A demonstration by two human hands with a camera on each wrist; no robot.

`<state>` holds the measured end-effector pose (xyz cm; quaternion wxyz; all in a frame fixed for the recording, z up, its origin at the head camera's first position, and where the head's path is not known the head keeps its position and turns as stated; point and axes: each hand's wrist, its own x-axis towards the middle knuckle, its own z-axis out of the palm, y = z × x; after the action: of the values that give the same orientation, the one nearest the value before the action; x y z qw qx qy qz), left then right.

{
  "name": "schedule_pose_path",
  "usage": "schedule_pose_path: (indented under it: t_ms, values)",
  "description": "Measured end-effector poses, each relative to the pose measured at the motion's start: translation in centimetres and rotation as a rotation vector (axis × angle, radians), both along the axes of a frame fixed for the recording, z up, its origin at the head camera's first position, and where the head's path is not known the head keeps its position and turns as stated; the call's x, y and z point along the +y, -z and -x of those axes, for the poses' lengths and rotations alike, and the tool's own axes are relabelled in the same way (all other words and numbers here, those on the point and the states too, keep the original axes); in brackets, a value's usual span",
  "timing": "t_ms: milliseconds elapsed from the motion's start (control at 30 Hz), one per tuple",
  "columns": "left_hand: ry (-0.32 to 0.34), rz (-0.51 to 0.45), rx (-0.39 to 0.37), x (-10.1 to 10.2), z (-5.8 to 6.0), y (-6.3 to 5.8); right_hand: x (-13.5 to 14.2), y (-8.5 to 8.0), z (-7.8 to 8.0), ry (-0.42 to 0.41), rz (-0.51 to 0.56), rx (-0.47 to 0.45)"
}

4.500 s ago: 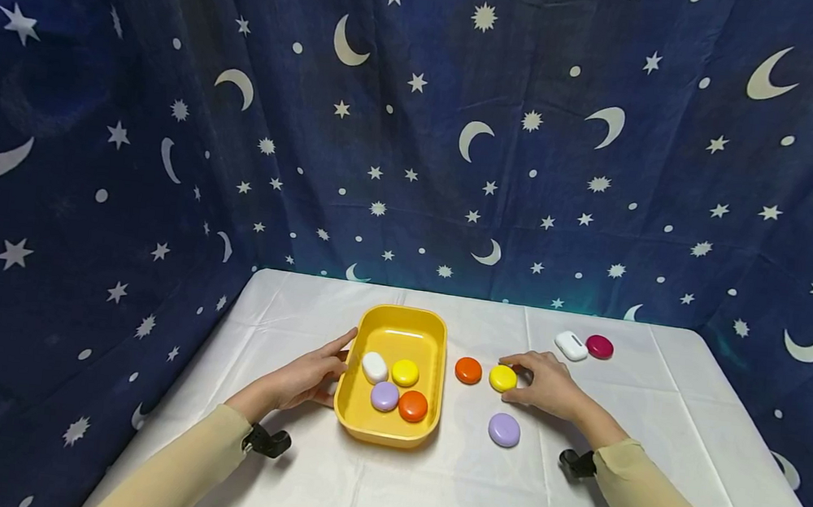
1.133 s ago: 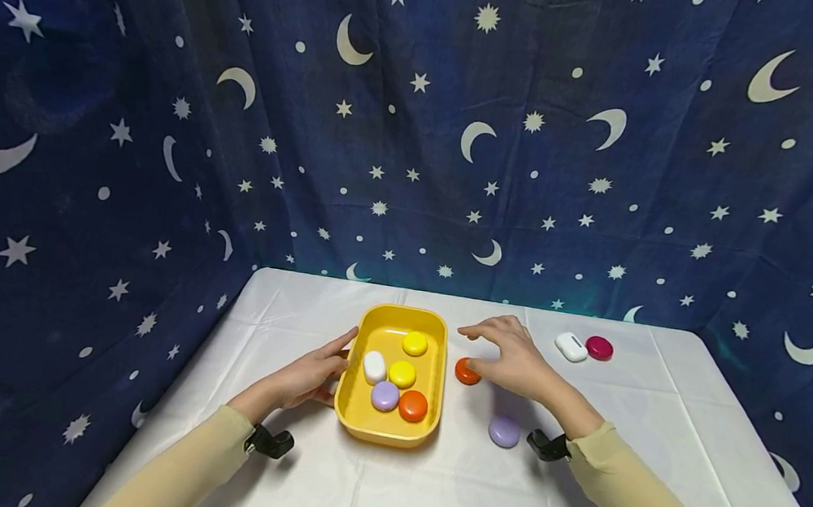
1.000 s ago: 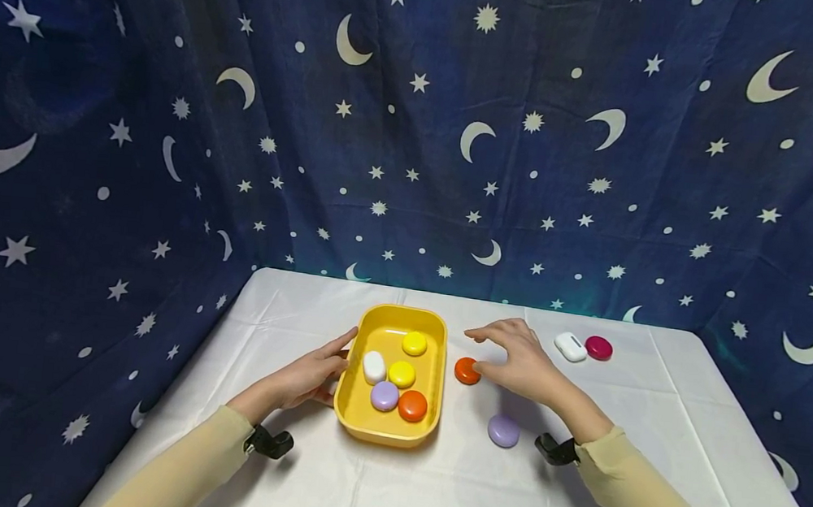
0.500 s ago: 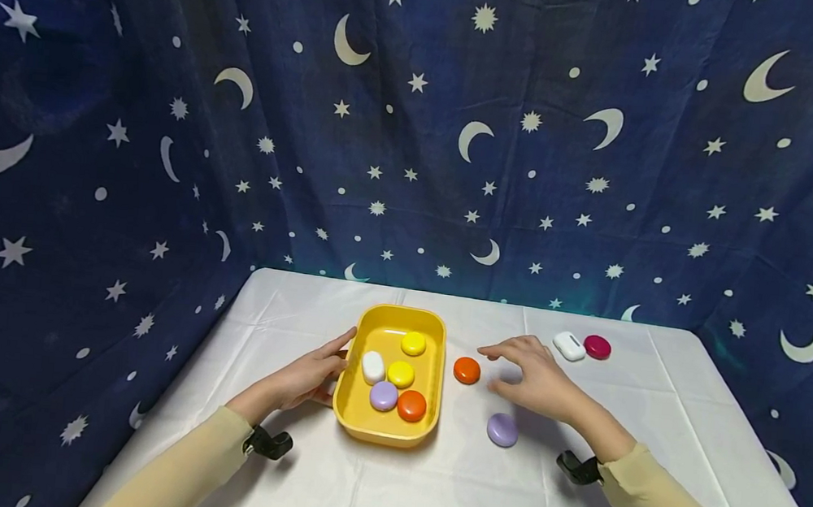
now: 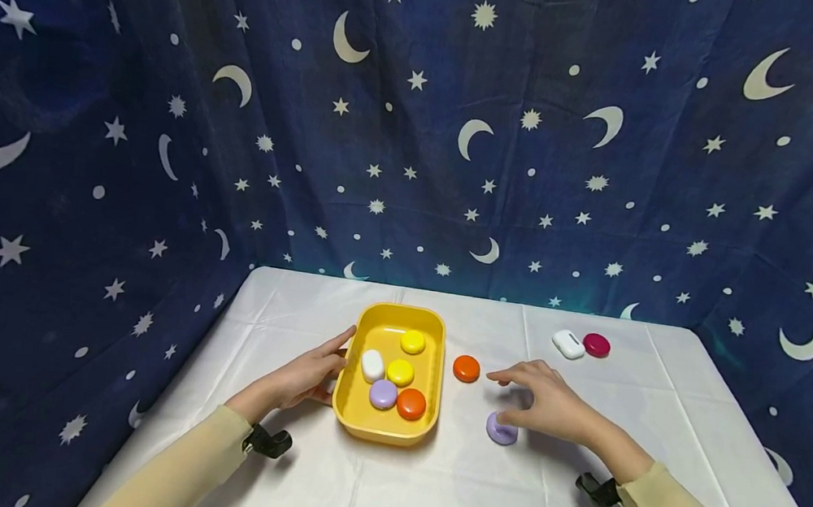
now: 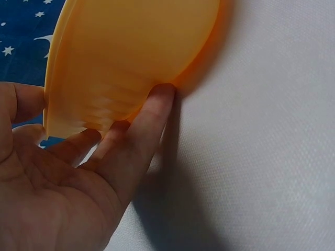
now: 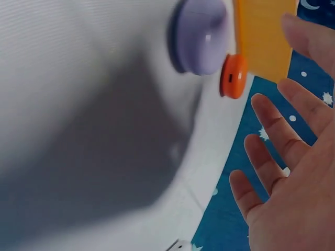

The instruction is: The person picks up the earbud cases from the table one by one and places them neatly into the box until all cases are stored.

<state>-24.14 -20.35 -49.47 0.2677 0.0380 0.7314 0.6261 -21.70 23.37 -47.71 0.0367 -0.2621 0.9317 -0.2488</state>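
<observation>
A yellow tray [image 5: 383, 435] stands on the white-covered table. My left hand [image 5: 299, 375] rests against its left side, and the left wrist view shows the fingers and thumb touching the tray's outer wall [image 6: 141, 42]. Inside lie two yellow round glossy pieces, including a yellow piece [image 5: 413, 341], plus a white oval piece [image 5: 372, 366], a purple piece [image 5: 383, 394] and an orange piece [image 5: 411, 404]. My right hand [image 5: 550, 402] hovers with parted fingers, its thumb above another purple piece [image 5: 502, 432] and partly covering it. The right wrist view shows its palm [image 7: 298, 204] holding nothing.
Another orange piece [image 5: 466, 369] lies between the tray and my right hand. Farther back on the right sit a white earbud-case-like object [image 5: 569, 344] and a dark red round piece [image 5: 596, 345]. A blue star-and-moon curtain [image 5: 419, 124] hangs behind the table.
A second yellow piece has gone from the table into the tray. My right hand has since moved from beside the orange piece right and nearer, over the purple piece. The left hand stays put.
</observation>
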Motion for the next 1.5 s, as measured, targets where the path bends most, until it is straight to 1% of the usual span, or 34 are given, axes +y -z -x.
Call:
schedule_pose_path:
  t_ms: [133,367,567,800,967,1300,1500]
  values:
    - [-0.002,-0.006,-0.005,0.0,0.0,0.0,0.4,0.7,-0.4,0.007,-0.012,-0.025]
    - [0.000,-0.019,-0.012,-0.1,0.0,-0.1,0.9,2.1,-0.9,0.054,-0.039,-0.094]
    - [0.003,-0.018,-0.016,-0.1,-0.1,-0.1,0.9,2.7,-1.2,0.070,-0.055,-0.140]
    - [0.006,-0.010,-0.011,0.0,0.0,0.0,1.1,3.2,-1.2,0.051,-0.065,-0.136]
    - [0.012,-0.012,-0.012,-0.1,0.0,0.0,1.1,3.4,-1.1,0.061,-0.066,-0.137]
    - [0.017,-0.026,-0.008,-0.1,0.0,0.0,0.8,3.3,-1.2,0.073,-0.065,-0.144]
    - [0.009,-0.029,-0.012,-0.1,0.0,0.0,0.7,3.2,-1.2,0.077,-0.065,-0.148]
